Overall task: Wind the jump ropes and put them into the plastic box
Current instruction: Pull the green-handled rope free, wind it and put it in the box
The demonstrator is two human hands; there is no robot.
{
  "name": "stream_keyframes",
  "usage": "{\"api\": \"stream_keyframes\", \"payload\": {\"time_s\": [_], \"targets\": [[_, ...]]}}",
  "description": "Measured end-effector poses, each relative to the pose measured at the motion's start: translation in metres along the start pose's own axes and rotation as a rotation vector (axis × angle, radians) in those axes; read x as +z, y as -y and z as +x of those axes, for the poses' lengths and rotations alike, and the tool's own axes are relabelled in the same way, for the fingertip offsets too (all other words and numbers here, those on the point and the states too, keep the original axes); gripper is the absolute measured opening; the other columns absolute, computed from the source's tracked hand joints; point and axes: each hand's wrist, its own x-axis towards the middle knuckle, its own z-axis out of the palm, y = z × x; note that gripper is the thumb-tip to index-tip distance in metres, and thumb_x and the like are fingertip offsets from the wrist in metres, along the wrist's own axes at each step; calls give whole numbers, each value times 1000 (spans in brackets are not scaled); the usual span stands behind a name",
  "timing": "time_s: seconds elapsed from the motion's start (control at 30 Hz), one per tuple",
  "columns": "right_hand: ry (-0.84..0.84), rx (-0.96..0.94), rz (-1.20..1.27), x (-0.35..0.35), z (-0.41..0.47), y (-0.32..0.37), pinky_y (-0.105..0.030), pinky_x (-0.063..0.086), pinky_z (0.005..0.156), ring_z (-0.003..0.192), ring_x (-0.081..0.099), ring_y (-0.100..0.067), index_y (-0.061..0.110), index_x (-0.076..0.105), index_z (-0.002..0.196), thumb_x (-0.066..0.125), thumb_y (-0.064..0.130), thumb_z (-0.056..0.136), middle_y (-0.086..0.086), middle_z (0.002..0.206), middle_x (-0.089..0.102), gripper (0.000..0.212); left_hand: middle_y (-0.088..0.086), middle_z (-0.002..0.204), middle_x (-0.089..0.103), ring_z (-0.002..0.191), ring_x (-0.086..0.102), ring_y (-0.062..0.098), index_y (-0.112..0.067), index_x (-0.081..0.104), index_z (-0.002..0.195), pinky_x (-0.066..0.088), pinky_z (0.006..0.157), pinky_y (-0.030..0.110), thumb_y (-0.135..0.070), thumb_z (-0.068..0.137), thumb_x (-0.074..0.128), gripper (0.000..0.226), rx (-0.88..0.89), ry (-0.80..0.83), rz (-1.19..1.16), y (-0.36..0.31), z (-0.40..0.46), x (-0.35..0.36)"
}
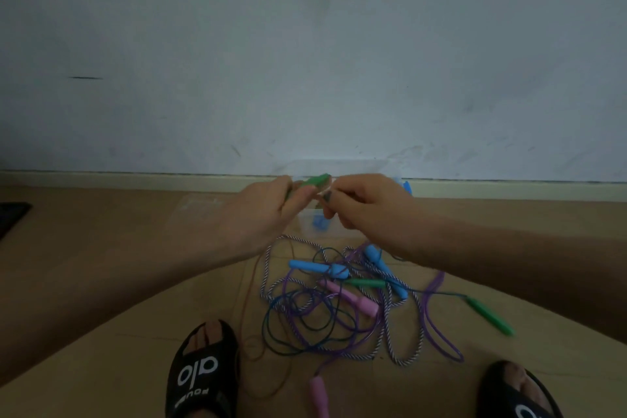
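Jump ropes tangled, plastic box mostly hidden behind hands

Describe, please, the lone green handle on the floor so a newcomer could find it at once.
Start at the rope tangle on the wooden floor. Look to its right edge, toward the right slipper. The green handle lies there slanted, apart from the pile, unlike the other green one inside it.

We observe the left hand gripping a green handle at 12 o'clock, the right hand pinching beside it. Behind both sits the clear plastic box. At 6 o'clock, tangled jump ropes lie between two black slippers.
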Motion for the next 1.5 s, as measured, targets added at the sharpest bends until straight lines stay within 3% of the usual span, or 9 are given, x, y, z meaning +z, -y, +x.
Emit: {"api": "stream_keyframes", "payload": {"time_s": [0.27, 0.53, 0.63, 0.73, 0.83, 1.03, 1.17, 1.33, 1.5], "targets": [[147, -34, -180, -21, 3, 13, -16, 41, 49, 52, 51, -3, 22, 64, 70, 53, 27, 93, 13, 52, 56, 27, -6, 69, 47, 56, 43, 5, -24, 34, 87, 21, 45, 23, -61, 96, 26, 39, 138, 23, 278, 2, -6, -1], [165, -219, -274, -21, 15, 28, -12, 35, 48, 48, 46, -2, 18, 62, 68, 53, 26, 95, 11, 50, 52, 30, -5, 102, 64, 93, 64, 16, -29, 47, 119, 21, 46, 15, -64, 94, 32, 46, 282, 99, 422, -7, -7, -3], [120, -210, -294, -27, 27, 21, -12, 34, 48, 48, 44, -1, 18, 61, 68, 55, 31, 96, 9, 52, 51, 31, -3, 104, 65, 89, 62, 17, -28, 44, 118, 23, 47, 20, -69, 91, 34, 50, 332, 76, 457, -16, -6, -6], [239, -44, -75, -36, 35, 2, -18, 32, 51, 51, 39, -6, 14, 59, 67, 56, 29, 96, 7, 55, 47, 33, -1, 96, 63, 72, 50, 15, -26, 41, 118, 25, 51, 26, -64, 93, 39, 45, 393, 62, 460, -17, -5, -8], [446, 102, 333, -33, 34, -17, -30, 23, 59, 66, 23, -21, 7, 54, 73, 55, 30, 97, -8, 67, 37, 33, -4, 91, 63, 74, 55, 16, -27, 47, 110, 32, 48, 19, -47, 98, 45, 23, 388, 18, 304, -17, -6, -8], [379, 226, 618, -12, 26, -24, -28, 12, 51, 54, 12, -13, 21, 39, 64, 46, 39, 99, 1, 62, 18, 40, -10, 63, 54, 57, 53, -1, -25, 61, 94, 38, 53, 10, -34, 96, 55, 10, 274, -54, -66, -20, -7, -12], [212, 297, 429, 12, 7, -23, -23, 20, 42, 45, 22, -13, 19, 43, 57, 40, 45, 99, 3, 49, 28, 49, -8, 50, 44, 39, 39, 3, -24, 50, 63, 32, 41, 13, -25, 94, 59, 32, 69, -160, -341, -17, 10, -20], [32, 1, -102, 20, -5, -4, -26, 28, 49, 45, 32, -8, 14, 43, 58, 35, 42, 101, 5, 48, 39, 52, 0, 55, 46, 46, 42, 10, -13, 52, 66, 31, 45, 24, -25, 93, 57, 30, -39, -15, -157, 3, 19, -12], [57, -60, -255, 6, -3, -12, -32, 28, 52, 50, 31, -12, 9, 41, 62, 40, 39, 101, -3, 55, 37, 49, 7, 56, 35, 37, 30, 15, -14, 45, 68, 28, 39, 21, -22, 92, 58, 28, -240, 148, -521, 13, 21, -13]]}}
